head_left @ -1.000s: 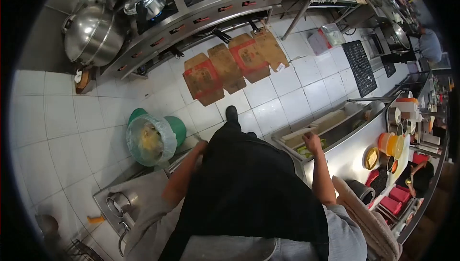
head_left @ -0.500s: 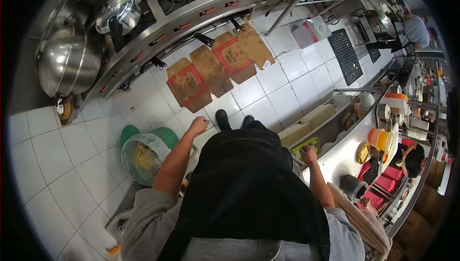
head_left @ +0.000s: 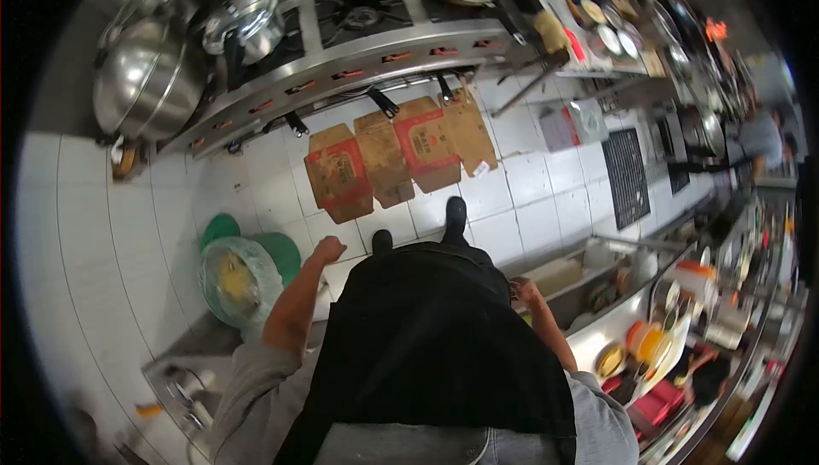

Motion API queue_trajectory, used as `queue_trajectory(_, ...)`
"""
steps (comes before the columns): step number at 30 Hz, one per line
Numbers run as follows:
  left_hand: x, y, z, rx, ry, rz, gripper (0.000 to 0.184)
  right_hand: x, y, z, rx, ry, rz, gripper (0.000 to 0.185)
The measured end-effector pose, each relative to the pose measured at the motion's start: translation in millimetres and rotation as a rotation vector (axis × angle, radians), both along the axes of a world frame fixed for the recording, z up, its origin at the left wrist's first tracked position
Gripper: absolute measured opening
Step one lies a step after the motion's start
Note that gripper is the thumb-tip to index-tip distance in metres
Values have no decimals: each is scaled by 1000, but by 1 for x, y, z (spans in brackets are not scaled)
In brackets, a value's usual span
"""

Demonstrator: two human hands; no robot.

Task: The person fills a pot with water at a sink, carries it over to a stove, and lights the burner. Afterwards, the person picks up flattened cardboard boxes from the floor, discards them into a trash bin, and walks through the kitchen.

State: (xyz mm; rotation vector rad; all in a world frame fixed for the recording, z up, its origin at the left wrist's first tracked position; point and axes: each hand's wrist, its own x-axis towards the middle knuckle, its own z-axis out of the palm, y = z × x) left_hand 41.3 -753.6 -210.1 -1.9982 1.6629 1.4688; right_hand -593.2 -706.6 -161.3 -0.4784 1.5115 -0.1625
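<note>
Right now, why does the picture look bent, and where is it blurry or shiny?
Head view: likely lens distortion bows the stove front, and the corners go black; head view: the crowded right side, orange container included, looks smeared; head view: highlights glint on the round steel pot; head view: the flattened cardboard looks fairly sharp.

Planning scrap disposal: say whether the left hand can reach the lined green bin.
Likely yes: the left hand hangs near the lined green bin, whose top is open, and nothing visible stands between; a lean may be needed.
</note>
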Motion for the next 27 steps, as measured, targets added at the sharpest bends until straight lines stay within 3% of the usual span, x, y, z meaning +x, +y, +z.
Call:
queue_trajectory(1,-8,-3,-9,38,-53,79,39,-14,-25,-7,26,-64,-135,30)
queue_trajectory(4,-46,7,-55,-174,-167,-5,37,-45,-113,-2,-86,112,206,29)
queue_trajectory(6,-101,9,-34,-300,-46,117,35,-74,-171,3,-168,-50,232,29)
queue_trajectory(8,-165,-6,34,-177,-38,401,35,-106,-232,-13,-125,-313,180,30)
queue_trajectory(12,-223,6,59,-187,-75,564,35,-87,-343,-3,-113,145,452,28)
queue_trajectory(13,-229,11,65,-190,-69,664,35,-84,-367,-8,-102,8,401,26)
queue_trajectory(14,-233,18,71,-193,-63,760,34,-77,-386,-15,-153,52,465,25)
queue_trajectory(15,-235,21,76,-54,-109,773,34,-61,-400,-11,-178,49,515,26)
queue_trajectory(18,-261,68,45,-192,-136,861,36,-1,-426,8,-251,84,652,28)
queue_trajectory(19,-267,71,52,-73,-102,884,38,13,-429,8,-262,1,679,30)
queue_trajectory(20,-274,75,60,-59,-117,658,41,29,-431,5,-248,-30,706,31)
queue_trajectory(22,-305,129,-75,-4,-128,534,43,59,-423,10,-287,-93,789,33)
queue_trajectory(24,-322,122,-74,91,-61,539,46,87,-412,19,-251,-91,928,35)
queue_trajectory(25,-333,122,-64,144,-27,541,47,100,-403,24,-247,-115,964,17)
queue_trajectory(27,-343,108,-40,89,-47,632,43,119,-396,29,-262,-134,1170,24)
